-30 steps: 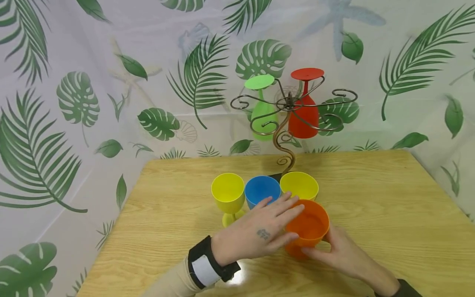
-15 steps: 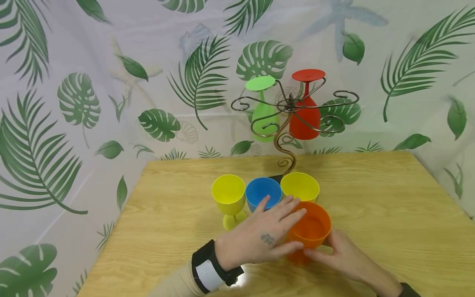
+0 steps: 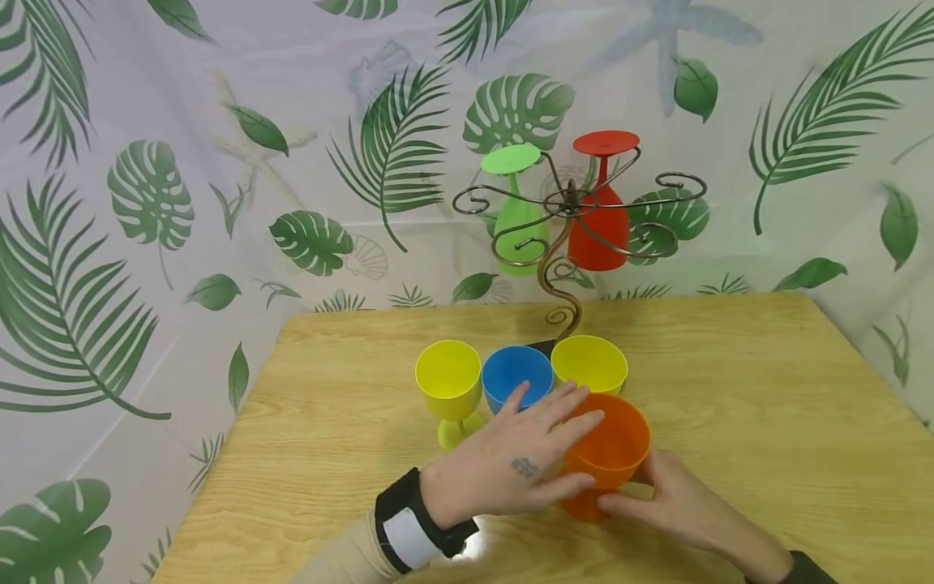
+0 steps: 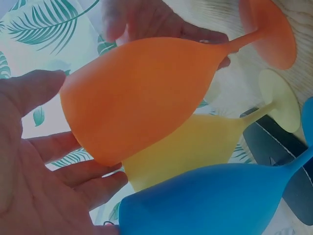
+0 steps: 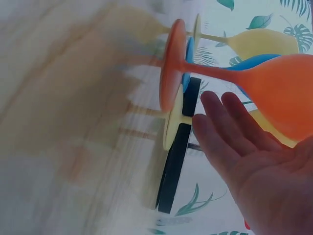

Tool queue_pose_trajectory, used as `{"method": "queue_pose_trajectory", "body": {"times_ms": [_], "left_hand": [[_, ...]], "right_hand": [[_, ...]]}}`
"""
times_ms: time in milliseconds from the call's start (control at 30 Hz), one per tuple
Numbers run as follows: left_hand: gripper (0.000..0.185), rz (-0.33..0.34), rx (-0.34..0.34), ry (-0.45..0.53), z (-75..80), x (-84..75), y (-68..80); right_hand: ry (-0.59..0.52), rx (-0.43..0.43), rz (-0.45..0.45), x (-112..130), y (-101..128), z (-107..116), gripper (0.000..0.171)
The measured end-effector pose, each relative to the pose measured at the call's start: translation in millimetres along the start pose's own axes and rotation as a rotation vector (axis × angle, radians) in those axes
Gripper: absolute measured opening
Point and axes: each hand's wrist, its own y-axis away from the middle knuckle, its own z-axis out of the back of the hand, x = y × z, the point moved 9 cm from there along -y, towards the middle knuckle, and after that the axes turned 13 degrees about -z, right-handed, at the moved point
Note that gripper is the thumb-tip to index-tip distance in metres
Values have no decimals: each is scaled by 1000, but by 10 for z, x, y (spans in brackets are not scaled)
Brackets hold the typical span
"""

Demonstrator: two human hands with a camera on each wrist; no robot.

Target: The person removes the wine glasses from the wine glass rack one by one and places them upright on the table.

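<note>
An orange goblet [image 3: 609,442] stands upright on the wooden table. My left hand [image 3: 514,466] reaches over its rim from the left, fingers spread and fairly straight. In the left wrist view, its thumb [image 4: 36,90] and fingertips touch the orange rim from opposite sides. My right hand [image 3: 679,499] is at the goblet's right side, thumb against the near side of the bowl. The right wrist view shows its fingers [image 5: 232,125] extended past the bowl, beside the stem, not wrapped round it. A blue goblet [image 3: 503,377] and a yellow goblet [image 3: 587,357] stand just behind.
Another yellow goblet [image 3: 447,381] stands left of the blue one. Behind them rises a scrolled metal rack [image 3: 571,203] on a black base [image 3: 541,349]. A green goblet [image 3: 516,231] and a red goblet [image 3: 598,235] hang upside down from it. A leaf-patterned sheet [image 3: 292,162] backs the table [image 3: 744,405].
Both hands and the orange goblet have kept nearly the same places. The left hand shifted very slightly to the right. The head view also moved a little.
</note>
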Motion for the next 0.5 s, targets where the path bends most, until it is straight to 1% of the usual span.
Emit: {"method": "queue_pose_trajectory", "body": {"times_ms": [100,167,300,367,433,467,500], "left_hand": [[66,-13,-10,8,24,-12,-4],[65,-17,-12,10,37,-20,0],[64,-24,-30,0,102,-30,21],[64,-31,-50,-14,162,-32,30],[62,-40,-71,-31,236,-28,36],[61,-41,-80,-39,275,-20,38],[61,-42,-88,-42,314,-10,41]], "right_hand": [[-46,89,17,-21,27,50,59],[-84,174,22,-47,45,116,58],[-239,379,-40,-131,45,305,52],[-304,455,-50,-137,33,408,52],[-322,475,-50,-113,8,512,53],[-313,460,-41,-89,-11,567,53],[-290,425,-25,-54,-35,624,52]]}}
